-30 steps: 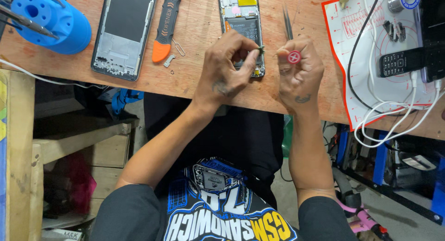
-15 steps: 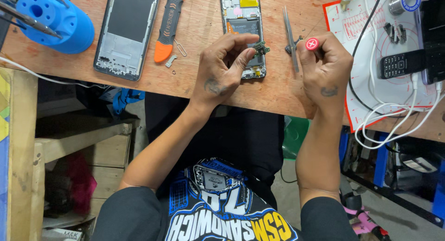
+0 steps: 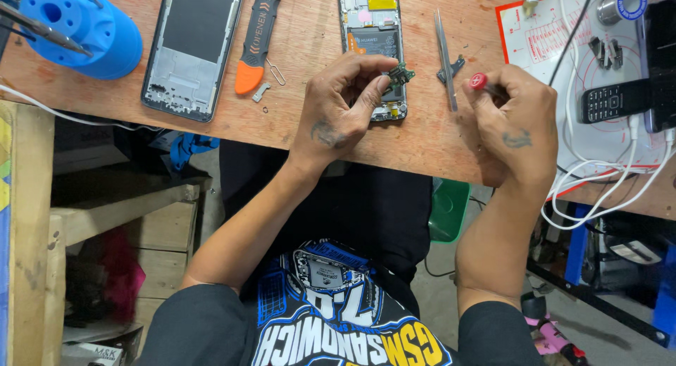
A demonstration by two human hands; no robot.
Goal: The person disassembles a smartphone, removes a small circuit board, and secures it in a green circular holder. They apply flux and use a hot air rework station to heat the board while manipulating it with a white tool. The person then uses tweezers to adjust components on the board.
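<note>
Small green circuit board pinched in left hand fingers

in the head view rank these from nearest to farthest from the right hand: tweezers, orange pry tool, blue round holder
1. The tweezers lie just left of the right hand, between it and the opened phone.
2. The orange pry tool lies past the phone, left of centre on the wooden table.
3. The blue round holder stands at the far left corner.

The left hand is held at 12 o'clock, fingertips pinched together. The right hand is curled into a closed grip at 2 o'clock, forearms angled upward.
</note>
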